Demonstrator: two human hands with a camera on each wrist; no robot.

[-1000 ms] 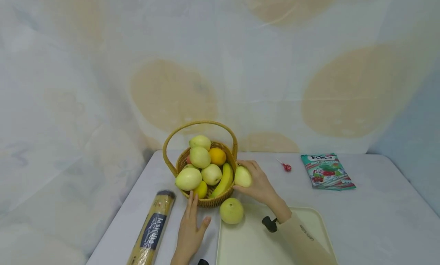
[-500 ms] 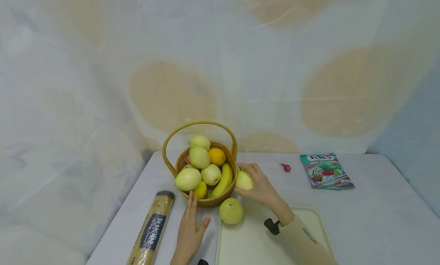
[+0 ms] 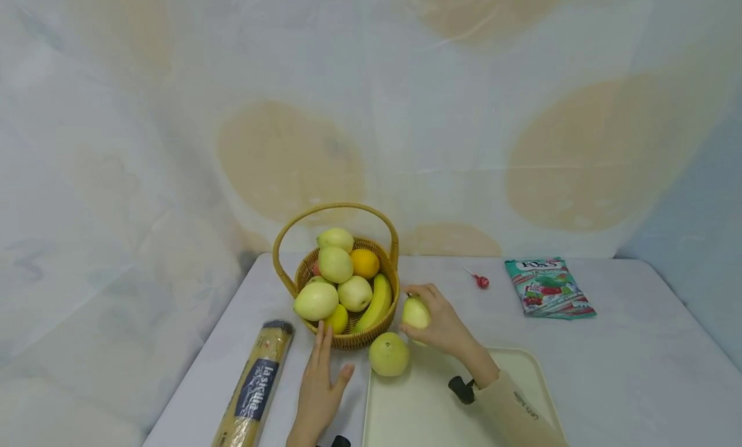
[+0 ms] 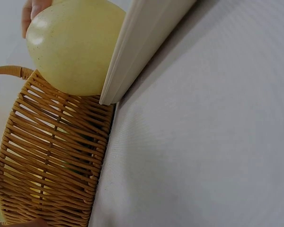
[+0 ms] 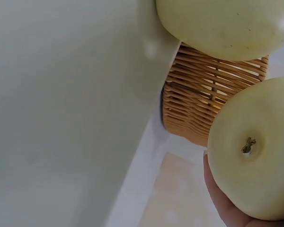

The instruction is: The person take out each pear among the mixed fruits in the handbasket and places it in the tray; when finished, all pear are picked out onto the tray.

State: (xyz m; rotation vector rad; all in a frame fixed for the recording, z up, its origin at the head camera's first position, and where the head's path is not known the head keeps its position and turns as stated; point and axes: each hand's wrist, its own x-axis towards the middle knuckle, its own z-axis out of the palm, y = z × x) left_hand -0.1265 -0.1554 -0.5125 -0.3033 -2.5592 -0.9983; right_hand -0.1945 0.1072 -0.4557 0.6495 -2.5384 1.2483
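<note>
My right hand (image 3: 445, 323) holds a pale yellow-green pear (image 3: 415, 312) between thumb and fingers, just right of the wicker basket (image 3: 351, 341). In the right wrist view that pear (image 5: 255, 184) shows its dark dimpled end, with fingers curved beneath it. My left hand (image 3: 317, 390) lies with straight fingers at the basket's front rim, beside a yellow lemon-like fruit (image 3: 336, 320). Between the hands a large round yellow-green fruit (image 3: 389, 355) sits on the cream tray's (image 3: 406, 421) near-basket corner. It also appears close to the basket in the left wrist view.
Inside the basket are several pale green fruits (image 3: 315, 301), an orange (image 3: 364, 264) and a banana (image 3: 378, 303); its tall handle (image 3: 336, 206) arches above. A spaghetti pack (image 3: 253, 389) lies left. Further right are a red lollipop (image 3: 482, 281) and a candy bag (image 3: 549, 289).
My right hand has moved the pear slightly right and toward me, away from the basket's rim. The left hand keeps its place at the basket's front.
</note>
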